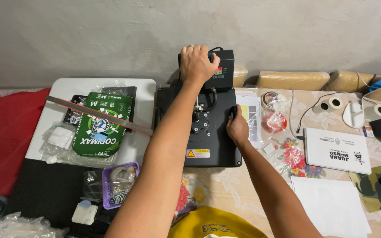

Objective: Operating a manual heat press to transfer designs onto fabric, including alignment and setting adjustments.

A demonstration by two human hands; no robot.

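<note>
The left hand (198, 63) is closing over the top of the black control box (222, 70) at the back of the heat press (208, 128), fingers curled down over its upper edge. The right hand (237, 128) is gripping the right side of the press's flat black top plate (217, 145), fingers wrapped around its edge. The press is sitting near the middle of the desk (225, 194), toward its back edge by the wall, and its plate is lying down flat, so the press looks shut; whether anything is lying under the plate cannot be told. Judging by this, the work at the press is under way and not finished, since both hands are on the machine. A printed sheet (252, 115) is lying just beside the press on its right, partly under its edge. Left of the press a green paper ream (102, 128) is lying with a long metal ruler (98, 114) across it. Toward the desk's right edge a white laptop (338, 150) is lying closed, with blank sheets (331, 205) near the front edge.
</note>
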